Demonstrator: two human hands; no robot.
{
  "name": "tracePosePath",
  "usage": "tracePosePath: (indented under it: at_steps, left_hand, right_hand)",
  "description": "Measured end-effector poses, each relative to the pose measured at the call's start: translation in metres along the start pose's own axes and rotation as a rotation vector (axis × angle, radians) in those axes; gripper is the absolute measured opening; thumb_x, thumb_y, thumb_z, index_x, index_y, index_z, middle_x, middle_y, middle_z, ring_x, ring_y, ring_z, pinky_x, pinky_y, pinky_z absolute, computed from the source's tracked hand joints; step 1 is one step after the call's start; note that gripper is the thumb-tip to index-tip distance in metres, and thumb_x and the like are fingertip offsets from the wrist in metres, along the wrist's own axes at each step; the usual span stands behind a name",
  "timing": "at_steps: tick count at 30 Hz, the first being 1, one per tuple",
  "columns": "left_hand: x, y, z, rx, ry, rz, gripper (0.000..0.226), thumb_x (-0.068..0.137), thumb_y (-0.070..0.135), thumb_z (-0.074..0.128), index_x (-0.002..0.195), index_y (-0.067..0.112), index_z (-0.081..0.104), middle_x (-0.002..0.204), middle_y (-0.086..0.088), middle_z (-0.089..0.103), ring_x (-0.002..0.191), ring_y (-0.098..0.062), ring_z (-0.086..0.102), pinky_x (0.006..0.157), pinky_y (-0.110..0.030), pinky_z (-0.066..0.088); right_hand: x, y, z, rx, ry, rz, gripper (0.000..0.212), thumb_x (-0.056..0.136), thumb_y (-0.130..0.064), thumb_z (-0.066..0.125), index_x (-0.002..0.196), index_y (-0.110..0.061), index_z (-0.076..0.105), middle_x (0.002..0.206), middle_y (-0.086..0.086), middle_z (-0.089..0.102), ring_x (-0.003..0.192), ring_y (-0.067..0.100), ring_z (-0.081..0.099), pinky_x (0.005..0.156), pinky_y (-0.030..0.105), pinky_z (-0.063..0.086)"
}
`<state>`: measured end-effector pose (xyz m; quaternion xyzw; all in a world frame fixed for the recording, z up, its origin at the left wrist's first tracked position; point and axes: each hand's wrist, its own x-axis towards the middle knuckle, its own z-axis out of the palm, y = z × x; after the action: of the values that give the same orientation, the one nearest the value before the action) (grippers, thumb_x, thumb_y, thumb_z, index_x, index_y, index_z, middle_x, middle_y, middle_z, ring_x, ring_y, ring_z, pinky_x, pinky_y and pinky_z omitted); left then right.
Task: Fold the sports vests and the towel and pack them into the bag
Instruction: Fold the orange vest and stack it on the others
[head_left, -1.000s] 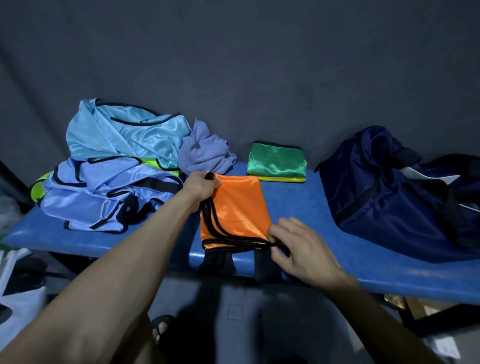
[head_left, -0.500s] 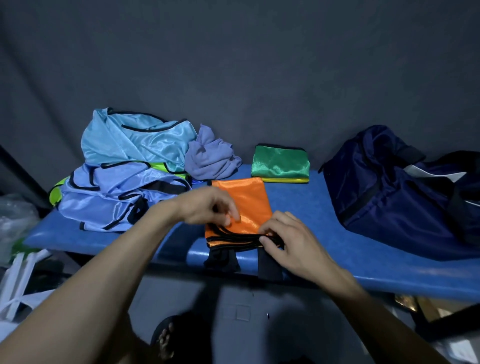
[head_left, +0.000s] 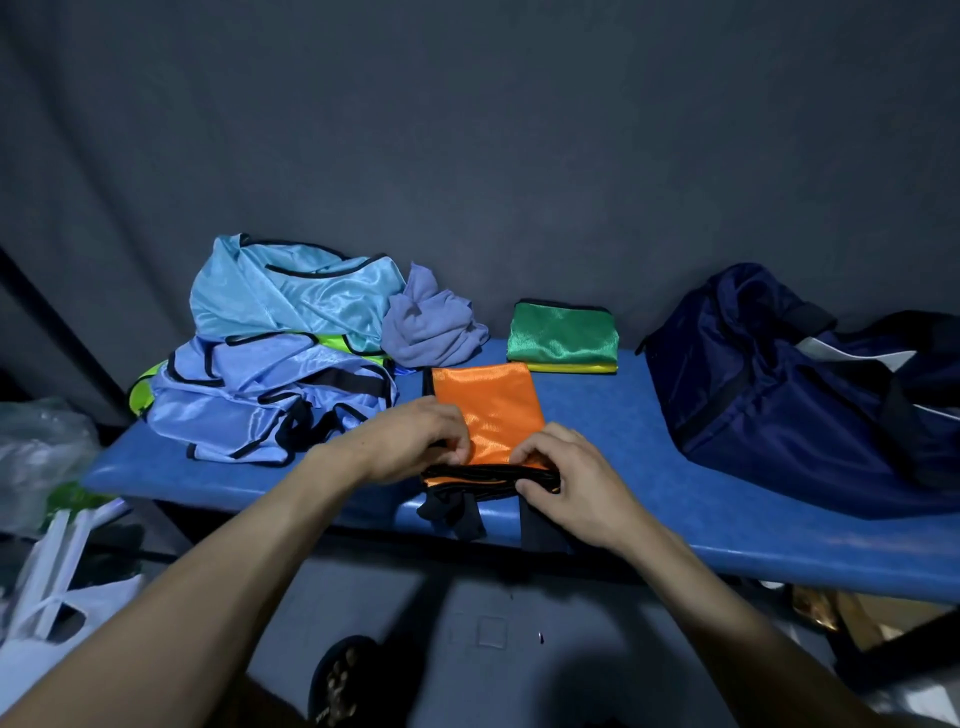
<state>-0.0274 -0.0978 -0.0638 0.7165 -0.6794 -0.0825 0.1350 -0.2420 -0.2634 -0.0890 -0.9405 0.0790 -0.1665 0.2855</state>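
On the blue desk (head_left: 649, 467) lies a half-folded orange vest (head_left: 488, 410), its black-trimmed near edge pinched by both hands: the left hand (head_left: 415, 441) at the left part of the edge, the right hand (head_left: 566, 483) at the right. Behind it sits a folded green vest (head_left: 563, 335). To the left are heaped light blue vests (head_left: 270, 364) and a crumpled purple towel (head_left: 431, 327). A navy bag (head_left: 779, 384) stands at the right.
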Motion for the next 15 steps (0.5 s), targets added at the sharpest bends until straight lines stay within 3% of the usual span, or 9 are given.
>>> tracePosePath:
  at_steps: [3, 5, 7, 9, 11, 15]
  left_hand:
    - [-0.004, 0.001, 0.000, 0.005, -0.033, 0.030, 0.010, 0.098, 0.035, 0.063, 0.106, 0.035, 0.069, 0.117, 0.016, 0.061, 0.107, -0.006, 0.054, 0.101, -0.022, 0.037]
    - [-0.003, 0.004, 0.000, 0.005, -0.027, 0.046, 0.013, 0.097, 0.031, 0.065, 0.109, 0.031, 0.072, 0.120, 0.012, 0.063, 0.108, -0.006, 0.056, 0.098, -0.015, 0.031]
    - [0.000, 0.007, 0.001, 0.012, -0.025, 0.060, 0.011, 0.096, 0.027, 0.068, 0.104, 0.032, 0.072, 0.117, 0.013, 0.064, 0.105, -0.008, 0.060, 0.099, -0.026, 0.039]
    - [0.000, 0.006, 0.005, 0.040, -0.043, 0.034, 0.008, 0.096, 0.030, 0.066, 0.100, 0.038, 0.065, 0.114, 0.019, 0.059, 0.105, -0.006, 0.059, 0.099, -0.046, 0.046]
    - [-0.002, 0.007, 0.007, 0.088, -0.055, -0.007, 0.007, 0.098, 0.034, 0.062, 0.100, 0.041, 0.059, 0.115, 0.021, 0.055, 0.108, -0.007, 0.056, 0.100, -0.058, 0.044]
    - [-0.010, 0.003, -0.008, 0.177, 0.019, -0.067, 0.004, 0.096, 0.038, 0.063, 0.099, 0.040, 0.063, 0.121, 0.021, 0.058, 0.118, -0.013, 0.049, 0.108, -0.051, 0.032]
  right_hand:
    - [-0.001, 0.000, 0.002, -0.015, 0.000, -0.010, 0.017, 0.091, -0.023, 0.070, 0.107, -0.026, 0.066, 0.104, -0.012, 0.055, 0.099, 0.011, 0.048, 0.084, 0.019, 0.038]
    - [-0.001, -0.001, 0.002, -0.017, -0.002, -0.005, 0.016, 0.092, -0.023, 0.070, 0.107, -0.026, 0.066, 0.104, -0.012, 0.056, 0.098, 0.010, 0.047, 0.084, 0.021, 0.039]
    - [-0.001, 0.000, 0.002, -0.013, -0.005, 0.005, 0.016, 0.092, -0.023, 0.070, 0.108, -0.026, 0.067, 0.105, -0.013, 0.056, 0.099, 0.010, 0.047, 0.085, 0.020, 0.038]
    - [-0.001, 0.001, 0.004, -0.012, -0.013, 0.007, 0.019, 0.093, -0.023, 0.069, 0.111, -0.026, 0.067, 0.108, -0.014, 0.056, 0.101, 0.009, 0.046, 0.086, 0.015, 0.036]
    - [-0.002, 0.003, 0.005, -0.016, -0.026, 0.003, 0.023, 0.094, -0.025, 0.068, 0.116, -0.028, 0.066, 0.111, -0.013, 0.056, 0.103, 0.009, 0.046, 0.088, 0.018, 0.036]
    - [-0.003, 0.006, 0.004, -0.081, -0.083, -0.012, 0.034, 0.096, -0.033, 0.061, 0.130, -0.028, 0.062, 0.119, -0.011, 0.056, 0.110, 0.013, 0.047, 0.097, 0.033, 0.043]
